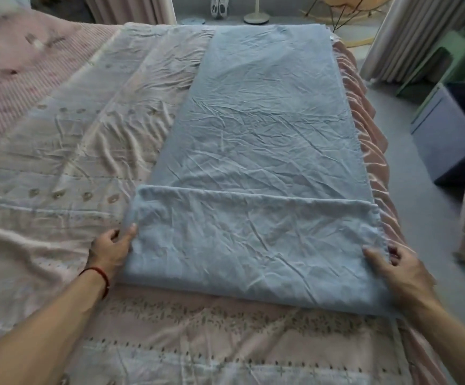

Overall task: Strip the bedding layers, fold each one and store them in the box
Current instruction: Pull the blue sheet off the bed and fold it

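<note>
A light blue sheet [267,129] lies folded into a long strip along the right side of the bed. Its near end is turned over onto itself as a flap [253,245]. My left hand [113,245] pinches the flap's left edge, thumb on top. My right hand [397,269] grips the flap's right edge, fingers over the cloth. Under the strip lies a pale pink patterned bed cover [67,151] with a ruffled skirt [375,162] on the right side. A blue-grey storage box [445,140] stands on the floor to the right of the bed.
A pink striped blanket [12,87] lies at the far left. Curtains [408,34] hang at the right, a green chair [431,68] stands behind the box, and a lamp base [256,18] sits on the grey floor beyond the bed.
</note>
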Available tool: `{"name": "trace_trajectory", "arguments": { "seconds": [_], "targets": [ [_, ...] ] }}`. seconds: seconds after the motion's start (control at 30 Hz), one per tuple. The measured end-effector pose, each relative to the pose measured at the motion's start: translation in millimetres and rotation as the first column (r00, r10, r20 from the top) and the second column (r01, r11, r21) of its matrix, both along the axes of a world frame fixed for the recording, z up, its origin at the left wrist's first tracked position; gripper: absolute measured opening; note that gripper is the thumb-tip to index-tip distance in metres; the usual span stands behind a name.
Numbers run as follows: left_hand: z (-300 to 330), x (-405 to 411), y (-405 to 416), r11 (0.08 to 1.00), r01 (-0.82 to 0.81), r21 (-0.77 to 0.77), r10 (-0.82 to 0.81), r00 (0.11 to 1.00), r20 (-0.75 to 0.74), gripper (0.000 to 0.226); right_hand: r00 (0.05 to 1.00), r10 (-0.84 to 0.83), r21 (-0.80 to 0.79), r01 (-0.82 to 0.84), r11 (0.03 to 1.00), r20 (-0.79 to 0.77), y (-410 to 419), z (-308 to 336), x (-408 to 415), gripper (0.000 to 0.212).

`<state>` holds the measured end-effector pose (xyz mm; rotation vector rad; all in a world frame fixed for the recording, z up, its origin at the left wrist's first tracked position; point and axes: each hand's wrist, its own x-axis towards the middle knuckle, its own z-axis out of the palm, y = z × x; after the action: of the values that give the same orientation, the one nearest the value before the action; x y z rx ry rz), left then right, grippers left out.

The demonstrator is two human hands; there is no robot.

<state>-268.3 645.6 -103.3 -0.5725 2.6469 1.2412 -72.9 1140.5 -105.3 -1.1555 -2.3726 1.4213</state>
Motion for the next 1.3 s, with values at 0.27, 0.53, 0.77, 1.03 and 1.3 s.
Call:
{"name": "trace_trajectory", "arguments": {
  "seconds": [0.27, 0.53, 0.77, 1.03, 1.3],
  "targets": [
    [0, 13, -30, 0.993, 0.065, -0.100, -0.063, 0.998, 0.027, 0.031, 0.987, -0.086, 0.164, 0.063, 0.984, 0.133, -15, 7, 35, 0.021],
    [14, -14, 74, 0.755, 0.277, -0.595, -0.397, 0.915, -0.077, 0.052, 0.870, 0.375, 0.713, -0.482, 0.510, 0.320, -53, 19, -19, 0.071],
    [-38, -47, 125, 0.676, 0.401, -0.618, -0.387, 0.907, 0.165, 0.057, 0.849, 0.235, 0.564, -0.498, 0.659, 0.473, -8, -36, -69, 0.078],
    [-62, -46, 125, 0.652, 0.336, -0.680, -0.389, 0.918, 0.080, 0.063, 0.912, 0.212, 0.670, -0.403, 0.623, 0.350, -12, -66, -74, 0.078],
    [-53, -50, 130, 0.621, 0.320, -0.716, -0.307, 0.939, 0.153, 0.062, 0.909, 0.295, 0.633, -0.416, 0.653, 0.294, -8, -65, -75, 0.079]
  ]
}}
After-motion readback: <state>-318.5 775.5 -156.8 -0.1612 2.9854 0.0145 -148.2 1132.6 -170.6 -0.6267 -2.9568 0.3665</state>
